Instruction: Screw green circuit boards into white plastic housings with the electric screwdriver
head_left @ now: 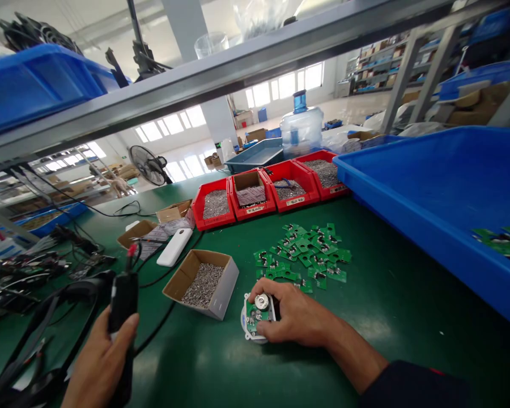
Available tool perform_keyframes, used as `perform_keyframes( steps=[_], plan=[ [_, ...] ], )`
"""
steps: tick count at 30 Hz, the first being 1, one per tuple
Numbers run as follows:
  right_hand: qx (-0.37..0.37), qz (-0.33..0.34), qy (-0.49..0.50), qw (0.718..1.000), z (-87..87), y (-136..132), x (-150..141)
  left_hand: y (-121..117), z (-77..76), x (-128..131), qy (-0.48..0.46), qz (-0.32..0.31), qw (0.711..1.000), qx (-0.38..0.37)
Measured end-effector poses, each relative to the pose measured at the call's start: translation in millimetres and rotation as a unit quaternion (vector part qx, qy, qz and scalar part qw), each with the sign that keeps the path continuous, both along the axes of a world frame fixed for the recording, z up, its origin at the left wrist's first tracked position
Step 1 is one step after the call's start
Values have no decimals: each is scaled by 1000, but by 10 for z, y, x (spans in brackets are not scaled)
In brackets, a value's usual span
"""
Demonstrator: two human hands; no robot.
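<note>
My left hand (104, 354) is closed around a black hand tool (124, 300) with a red tip pointing up; it looks like an electric screwdriver. Lower centre, my right hand (301, 317) grips a small white round plastic housing (245, 326) by its sides, thumb and fingers on its right half. Inside the housing sit a green circuit board (251, 313) and a round silvery metal part (262, 301). Just left of it stands an open cardboard box (227, 286) of small screws (203, 285). Loose green circuit boards (304, 249) lie piled beyond my right hand.
Red bins (255, 211) with small metal parts line the back of the green table (195, 362). A large blue tray (412, 232) stands at right. A white device (174, 247), cables and a black strap (79, 331) lie left. A metal shelf (221, 71) crosses overhead.
</note>
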State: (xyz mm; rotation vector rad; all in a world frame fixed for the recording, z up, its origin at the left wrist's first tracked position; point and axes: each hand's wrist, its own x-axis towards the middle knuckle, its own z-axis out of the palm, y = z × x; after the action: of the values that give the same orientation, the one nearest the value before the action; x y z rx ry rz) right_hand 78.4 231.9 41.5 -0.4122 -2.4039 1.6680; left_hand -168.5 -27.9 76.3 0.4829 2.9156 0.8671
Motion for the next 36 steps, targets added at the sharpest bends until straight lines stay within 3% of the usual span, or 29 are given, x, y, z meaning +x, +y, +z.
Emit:
perform_keyframes(
  steps=[2,4,5,7,11,15,22,36],
  plan=[
    [4,-4,2,1000,6,-2,-2,207,227,238,-28,-1,973,228],
    [3,-5,3,1000,11,-4,-1,473,446,527,-54,-102,867,484],
    [0,-4,3,1000,10,-5,-1,611,539,670,-80,-162,811,557],
    [-4,0,5,1000,1,-5,2,867,678,923,-129,-234,753,601],
    [-11,1,22,1000,-31,2,-1,1216,750,1225,-158,-315,710,610],
    [-13,0,30,999,-54,4,-10,1366,670,1304,-172,-333,682,628],
    [-26,-1,39,999,-81,-7,-8,1416,544,1263,-180,-360,666,628],
    [-16,-3,37,999,-85,-11,-14,1396,495,1255,-179,-367,667,624]
  ],
)
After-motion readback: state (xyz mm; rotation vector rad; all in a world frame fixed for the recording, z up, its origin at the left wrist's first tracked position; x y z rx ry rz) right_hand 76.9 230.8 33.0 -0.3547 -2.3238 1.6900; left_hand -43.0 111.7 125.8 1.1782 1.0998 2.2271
